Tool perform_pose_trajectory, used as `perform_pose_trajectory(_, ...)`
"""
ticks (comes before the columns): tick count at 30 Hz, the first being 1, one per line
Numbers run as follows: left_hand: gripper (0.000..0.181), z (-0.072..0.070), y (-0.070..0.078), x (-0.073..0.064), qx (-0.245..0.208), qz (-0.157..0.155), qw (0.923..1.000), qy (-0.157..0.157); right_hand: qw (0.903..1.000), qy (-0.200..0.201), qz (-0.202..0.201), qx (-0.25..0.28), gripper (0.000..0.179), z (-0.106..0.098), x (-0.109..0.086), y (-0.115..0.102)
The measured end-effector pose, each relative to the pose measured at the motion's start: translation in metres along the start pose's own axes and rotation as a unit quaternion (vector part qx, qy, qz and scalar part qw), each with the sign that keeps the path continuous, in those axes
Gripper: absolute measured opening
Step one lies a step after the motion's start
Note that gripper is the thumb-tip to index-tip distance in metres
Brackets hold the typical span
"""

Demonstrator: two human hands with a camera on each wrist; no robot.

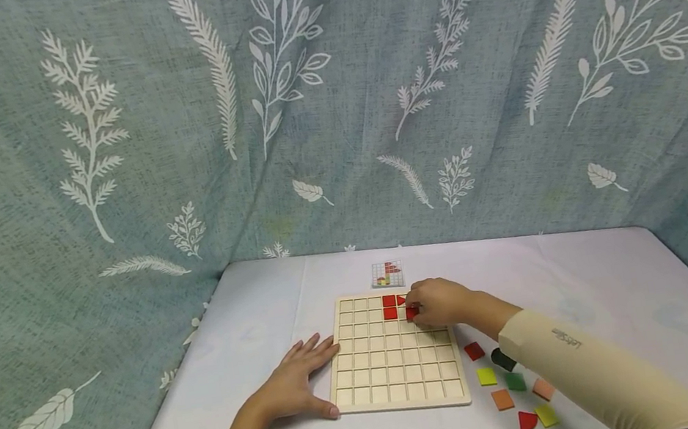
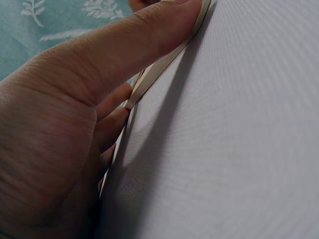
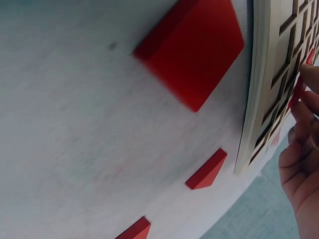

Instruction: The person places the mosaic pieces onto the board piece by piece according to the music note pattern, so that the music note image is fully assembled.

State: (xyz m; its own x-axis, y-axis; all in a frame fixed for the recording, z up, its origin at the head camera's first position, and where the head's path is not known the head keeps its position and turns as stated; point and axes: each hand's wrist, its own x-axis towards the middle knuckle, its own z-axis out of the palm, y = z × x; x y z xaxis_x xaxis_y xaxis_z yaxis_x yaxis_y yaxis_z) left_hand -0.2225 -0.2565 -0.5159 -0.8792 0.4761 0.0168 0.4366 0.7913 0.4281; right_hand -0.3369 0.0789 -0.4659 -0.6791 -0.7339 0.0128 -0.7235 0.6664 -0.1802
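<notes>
A wooden grid board (image 1: 396, 376) lies on the table. My left hand (image 1: 298, 381) is spread along its left edge, fingertips and thumb touching the frame; the left wrist view has the thumb (image 2: 144, 37) against the board's side. Over the upper right cells, my right hand (image 1: 444, 301) pinches a red tile (image 1: 412, 314) between thumb and fingers, which partly cover it. Two red square tiles (image 1: 389, 301) sit one above the other in cells left of that hand. A red triangular tile (image 1: 400, 300) shows beside the upper one, partly behind the fingers.
Behind the board lies a small pattern card (image 1: 387, 275). Loose tiles in red (image 1: 474, 351), yellow (image 1: 487, 376), green (image 1: 515, 382) and orange (image 1: 502, 400) are scattered right of the board, near my right forearm. A patterned curtain (image 1: 327, 98) hangs behind the table.
</notes>
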Motion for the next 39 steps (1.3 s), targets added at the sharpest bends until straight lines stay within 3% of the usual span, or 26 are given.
perform_pose_trajectory(13,0.12,0.002,0.0,0.0,-0.001,-0.007,1.0,0.0,0.9995,-0.019,0.023,-0.006,0.022,0.005,0.01,-0.001)
perform_pose_trajectory(39,0.121,0.003,-0.003,0.002,0.007,-0.001,1.0,0.0,0.9996,-0.027,0.008,0.001,0.022,0.007,0.018,-0.002)
